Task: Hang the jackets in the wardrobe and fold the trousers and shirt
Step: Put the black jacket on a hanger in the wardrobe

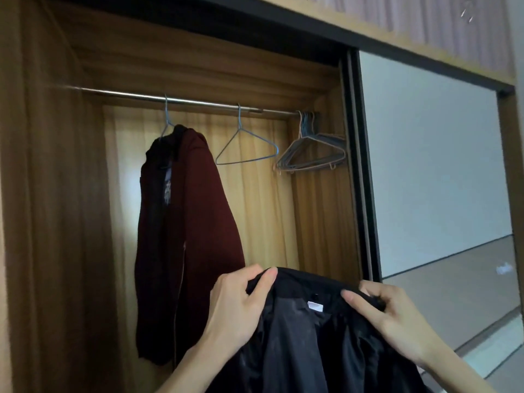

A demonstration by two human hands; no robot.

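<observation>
Rail (198, 102) spans the open wardrobe (42, 194) | maroon jacket (187, 236) hangs on a wire hanger at the rail's 9 o'clock end | bare wire hanger (246, 146) at centre | bunch of empty hangers (312, 148) packed at 3 o'clock end

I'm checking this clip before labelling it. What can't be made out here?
- Black jacket, head view: lower part cut off by the bottom edge.
- White label: print too small to read.
- Maroon jacket's hanger: shoulders hidden under the cloth.
- Bunched hangers: overlapping, count unclear.
</observation>
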